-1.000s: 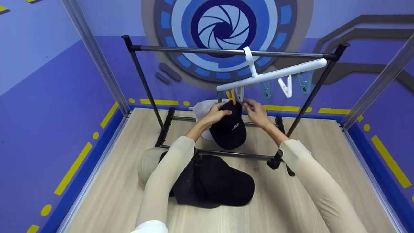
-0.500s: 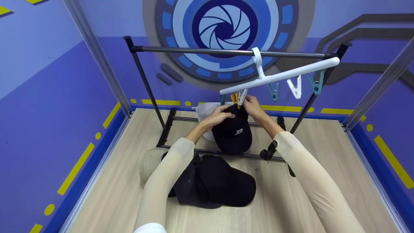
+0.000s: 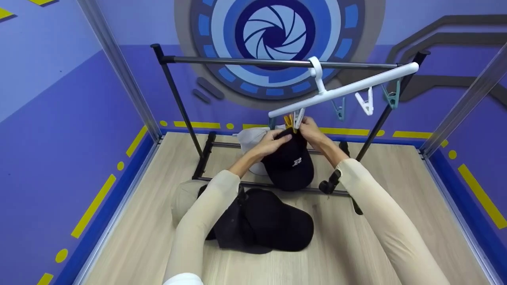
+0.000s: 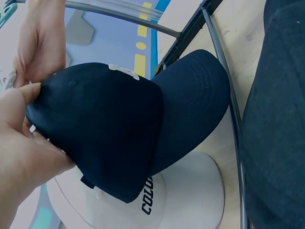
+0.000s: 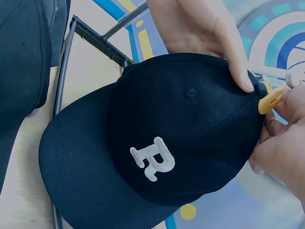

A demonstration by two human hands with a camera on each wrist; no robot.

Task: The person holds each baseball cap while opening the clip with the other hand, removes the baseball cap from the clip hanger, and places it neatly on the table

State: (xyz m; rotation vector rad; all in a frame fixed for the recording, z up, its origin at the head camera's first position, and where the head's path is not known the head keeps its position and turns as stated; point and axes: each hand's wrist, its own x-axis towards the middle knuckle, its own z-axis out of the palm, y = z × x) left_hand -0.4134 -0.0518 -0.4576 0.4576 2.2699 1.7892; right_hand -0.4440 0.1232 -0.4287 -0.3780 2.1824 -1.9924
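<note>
In the head view, a black baseball cap (image 3: pixel 291 170) hangs below the left end of a white clip hanger (image 3: pixel 348 89), tilted, brim down. My left hand (image 3: pixel 273 144) holds its crown, the thumb lying on top. My right hand (image 3: pixel 313 132) grips the cap's back edge beside a yellow clothespin (image 3: pixel 289 122) and a white clothespin (image 3: pixel 298 118). The right wrist view shows the yellow clothespin (image 5: pixel 270 100) at the cap's edge, partly hidden by fingers, and a white letter R on the cap (image 5: pixel 190 129). A white cap (image 3: pixel 250 138) hangs just behind.
The hanger hooks over the top bar of a dark metal rack (image 3: pixel 237 61). Green and white clothespins (image 3: pixel 366 102) dangle from its right half. In front of the rack, a black cap (image 3: pixel 281 221), a dark grey cap (image 3: pixel 231 233) and a beige cap (image 3: pixel 184 200) lie overlapping on the wooden surface (image 3: pixel 134 225).
Hanger and black cap have shifted to the right, with the hanger tilting more. My right hand has closed in on the cap's back edge. My left hand has stayed on the crown.
</note>
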